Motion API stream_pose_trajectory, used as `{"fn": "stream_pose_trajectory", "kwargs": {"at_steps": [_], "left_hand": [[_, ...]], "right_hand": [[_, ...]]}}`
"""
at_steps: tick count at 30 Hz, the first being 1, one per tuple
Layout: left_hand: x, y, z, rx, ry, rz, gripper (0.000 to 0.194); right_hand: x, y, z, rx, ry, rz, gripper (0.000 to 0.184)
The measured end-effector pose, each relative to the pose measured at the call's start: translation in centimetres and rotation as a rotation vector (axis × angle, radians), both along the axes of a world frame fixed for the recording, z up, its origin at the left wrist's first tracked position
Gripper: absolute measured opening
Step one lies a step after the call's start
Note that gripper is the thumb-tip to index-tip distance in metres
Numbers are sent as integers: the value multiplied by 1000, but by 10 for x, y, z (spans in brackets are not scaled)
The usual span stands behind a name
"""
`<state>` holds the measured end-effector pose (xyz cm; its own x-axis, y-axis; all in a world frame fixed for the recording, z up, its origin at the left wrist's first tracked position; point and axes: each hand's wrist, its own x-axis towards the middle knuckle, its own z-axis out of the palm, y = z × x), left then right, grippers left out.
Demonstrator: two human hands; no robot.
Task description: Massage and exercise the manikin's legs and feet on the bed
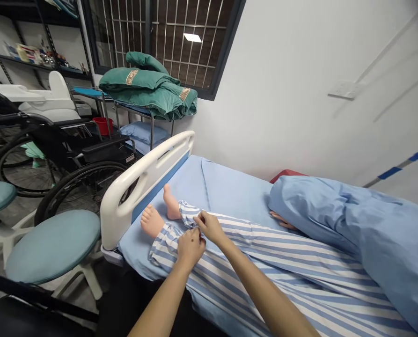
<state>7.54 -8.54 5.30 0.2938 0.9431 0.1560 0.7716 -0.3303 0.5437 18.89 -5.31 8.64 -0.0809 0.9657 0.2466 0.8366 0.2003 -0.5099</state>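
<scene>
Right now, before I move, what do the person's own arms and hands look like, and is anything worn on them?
The bare left hand and bare right hand wear no gloves or rings that show. Both forearms are uncovered, with no sleeves, watches or bands in view. The back of the left hand has a small dark mark.

Two bare forearms in frame, left forearm (160, 309) and right forearm (274, 297), both slim and tapering to the wrist. Left hand (191, 247) and right hand (210, 227) are ungloved, with nothing visible on either wrist. Small dark spot (194, 239) on the back of the left hand. Nails too small to read. Dark mass (135, 304) at the bottom edge, may be clothing, can't confirm from this view.
</scene>
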Motion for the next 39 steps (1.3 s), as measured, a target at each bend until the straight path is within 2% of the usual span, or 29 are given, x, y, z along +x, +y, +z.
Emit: {"fn": "stream_pose_trajectory", "kwargs": {"at_steps": [5, 8, 10, 12, 15, 20, 24, 28, 33, 35, 39], "left_hand": [[-2, 0, -2, 9, -37, -29, 20], [-4, 0, -2, -19, -54, -49, 18], [-5, 0, -2, -43, -61, -53, 18], [-6, 1, -2, -55, -75, -58, 19], [-6, 3, -2, -66, -112, -74, 21], [-11, 4, 0, -59, -152, -92, 15], [-20, 5, 2, -46, -170, -131, 12], [-30, 7, 3, -54, -193, -194, 13], [-37, 8, 2, -83, -324, -270, 14], [-36, 11, 1, -114, -482, -195, 21], [-31, 30, 1, -250, -863, 214, 53]], "right_hand": [[-35, 53, -4, -37, -221, -40, 23], [-46, 70, -12, -81, -359, -39, 32], [-48, 75, -15, -93, -379, -38, 24], [-48, 76, -16, -72, -367, -33, 17], [-49, 76, -9, -39, -365, -45, 20], [-62, 83, 15, 27, -269, -98, 23], [-72, 92, 28, 73, -169, -135, 18], [-77, 95, 23, 30, -102, -169, 16], [-80, 98, 14, 19, 47, -138, 27], [-78, 99, 12, 4, 148, -119, 30], [-67, 97, 9, -48, 359, -54, 31]]}}
